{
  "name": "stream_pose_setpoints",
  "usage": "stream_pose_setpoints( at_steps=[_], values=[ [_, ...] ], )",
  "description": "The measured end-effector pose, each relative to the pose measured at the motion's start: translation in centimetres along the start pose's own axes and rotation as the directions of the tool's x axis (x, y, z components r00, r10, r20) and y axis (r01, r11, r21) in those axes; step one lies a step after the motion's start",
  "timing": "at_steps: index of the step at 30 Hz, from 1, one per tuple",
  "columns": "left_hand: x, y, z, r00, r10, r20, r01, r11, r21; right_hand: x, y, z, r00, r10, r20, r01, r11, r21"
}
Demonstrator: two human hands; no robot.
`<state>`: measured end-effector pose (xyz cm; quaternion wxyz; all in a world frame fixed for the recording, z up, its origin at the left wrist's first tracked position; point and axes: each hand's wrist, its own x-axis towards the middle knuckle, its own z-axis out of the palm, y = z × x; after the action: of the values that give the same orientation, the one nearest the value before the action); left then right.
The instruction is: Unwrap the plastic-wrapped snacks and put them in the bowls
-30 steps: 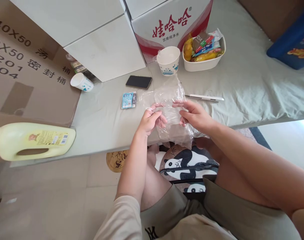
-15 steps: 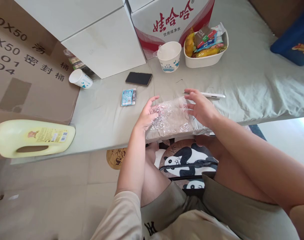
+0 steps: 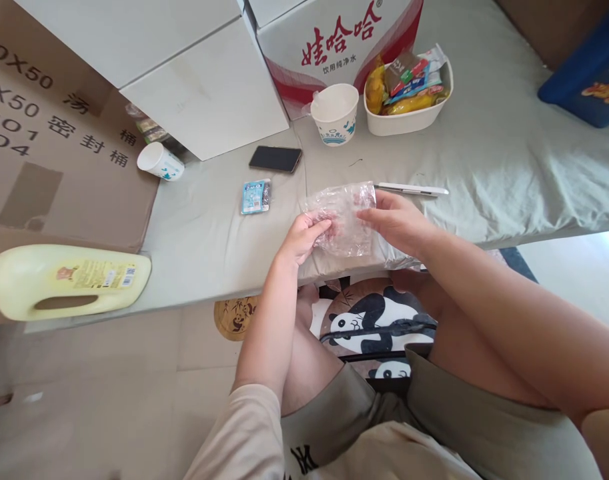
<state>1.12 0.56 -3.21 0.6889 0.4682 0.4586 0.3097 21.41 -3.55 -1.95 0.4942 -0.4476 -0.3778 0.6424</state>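
A crinkled clear plastic bag (image 3: 345,230) is held between my two hands above the front edge of the cloth-covered surface (image 3: 219,220). My left hand (image 3: 304,237) grips its left side, thumb on top and fingers behind the film. On the right side, my right hand (image 3: 397,217) pinches the bag between thumb and fingers. Just behind that hand lies a slim white tool like a utility knife (image 3: 414,189); its left end is close to the bag. A small blue packet (image 3: 256,197) and a black phone (image 3: 275,159) lie to the left.
Along the back stand a paper bucket (image 3: 335,117), a white tub (image 3: 409,123) of packaged snacks and a printed carton (image 3: 334,40). A paper cup (image 3: 161,162) leans near the cardboard box (image 3: 64,120). A yellow jug (image 3: 74,280) lies on the left; a blue container (image 3: 584,80) is far right.
Both hands have closed on the plastic bag, which was lying under open fingers. The bag is now lifted and tilted up, and the right hand has come lower and inward.
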Motion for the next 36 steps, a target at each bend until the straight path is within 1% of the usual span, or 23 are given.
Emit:
stream_pose_setpoints(
  at_steps=[1,3,5,7,9,12,14,15,17,19,21,22,24,25,26,27,29,30,31,33,34,35,36],
  values=[
    [0.0,0.1,0.1,1.0,0.012,-0.013,-0.012,1.0,0.002,0.0,0.1,-0.1,0.999,0.044,0.016,-0.043,0.998,-0.04],
    [-0.1,0.4,0.0,0.999,0.014,-0.033,-0.013,0.999,0.038,0.0,0.1,-0.2,0.996,0.088,-0.007,-0.088,0.983,-0.16],
    [-0.3,0.7,-0.4,0.999,-0.009,-0.04,0.013,0.994,0.106,0.1,0.1,-0.2,0.997,0.073,-0.032,-0.079,0.956,-0.283],
    [-0.6,0.9,-0.9,0.999,-0.022,-0.027,0.025,0.991,0.131,0.0,0.0,-0.1,0.999,0.037,-0.013,-0.039,0.939,-0.342],
    [-0.8,1.0,-1.5,1.0,0.006,-0.016,-0.005,0.998,0.065,-0.1,-0.3,0.1,1.0,-0.021,0.014,0.024,0.957,-0.288],
    [-1.1,1.3,-2.0,0.997,0.07,-0.02,-0.071,0.994,-0.083,-0.3,-0.8,0.3,0.994,-0.109,0.027,0.111,0.992,-0.066],
    [-1.1,1.5,-2.1,0.998,0.069,-0.002,-0.069,0.991,-0.119,-0.3,-1.0,0.2,0.992,-0.098,0.074,0.096,0.995,0.025],
    [-1.1,1.5,-2.0,0.998,0.07,0.004,-0.069,0.992,-0.108,-0.2,-1.0,0.1,0.992,-0.075,0.104,0.074,0.997,0.02],
    [-0.8,1.3,-1.8,0.995,0.103,0.001,-0.103,0.994,-0.023,-0.1,-0.9,0.0,0.993,-0.038,0.11,0.049,0.993,-0.105],
    [-0.4,0.8,-1.7,0.983,0.183,-0.036,-0.178,0.979,0.098,0.0,-0.5,0.0,0.998,-0.06,0.011,0.061,0.951,-0.303],
    [0.2,0.2,-1.8,0.947,0.289,-0.143,-0.256,0.944,0.21,0.2,0.0,0.0,0.983,-0.137,-0.122,0.072,0.898,-0.434],
    [0.4,0.0,-1.9,0.911,0.346,-0.226,-0.286,0.922,0.26,0.2,0.2,0.1,0.97,-0.175,-0.17,0.079,0.884,-0.462],
    [0.7,-0.3,-2.1,0.816,0.439,-0.376,-0.319,0.884,0.341,0.1,0.4,0.2,0.944,-0.243,-0.224,0.106,0.865,-0.49],
    [0.7,-0.4,-2.0,0.793,0.456,-0.404,-0.319,0.876,0.361,0.0,0.4,0.3,0.933,-0.276,-0.231,0.123,0.847,-0.517],
    [0.7,-0.4,-1.8,0.803,0.451,-0.39,-0.317,0.877,0.362,-0.1,0.3,0.4,0.923,-0.31,-0.229,0.141,0.824,-0.549],
    [0.6,-0.5,-1.4,0.837,0.431,-0.338,-0.317,0.884,0.343,-0.2,0.2,0.5,0.915,-0.341,-0.217,0.162,0.801,-0.576],
    [0.3,-0.5,-0.3,0.914,0.37,-0.166,-0.321,0.911,0.259,-0.5,0.0,0.8,0.916,-0.371,-0.154,0.219,0.782,-0.583],
    [0.2,-0.5,0.4,0.935,0.345,-0.079,-0.323,0.923,0.211,-0.6,0.0,1.0,0.927,-0.363,-0.095,0.255,0.794,-0.553],
    [0.1,-0.6,1.0,0.943,0.331,-0.014,-0.324,0.931,0.168,-0.7,0.0,1.1,0.939,-0.343,-0.021,0.287,0.818,-0.498],
    [-0.2,-0.9,2.1,0.946,0.322,0.039,-0.324,0.939,0.116,-0.8,0.4,1.3,0.953,-0.286,0.102,0.303,0.873,-0.382],
    [-0.3,-1.1,2.6,0.945,0.325,0.032,-0.326,0.94,0.1,-1.0,0.7,1.4,0.956,-0.271,0.11,0.293,0.887,-0.357],
    [-0.5,-1.3,2.9,0.944,0.331,0.01,-0.33,0.94,0.083,-1.2,1.0,1.4,0.958,-0.278,0.066,0.283,0.888,-0.362],
    [-0.7,-1.5,3.1,0.942,0.336,-0.021,-0.335,0.941,0.059,-1.5,1.4,1.5,0.951,-0.307,-0.021,0.275,0.879,-0.39]
  ],
)
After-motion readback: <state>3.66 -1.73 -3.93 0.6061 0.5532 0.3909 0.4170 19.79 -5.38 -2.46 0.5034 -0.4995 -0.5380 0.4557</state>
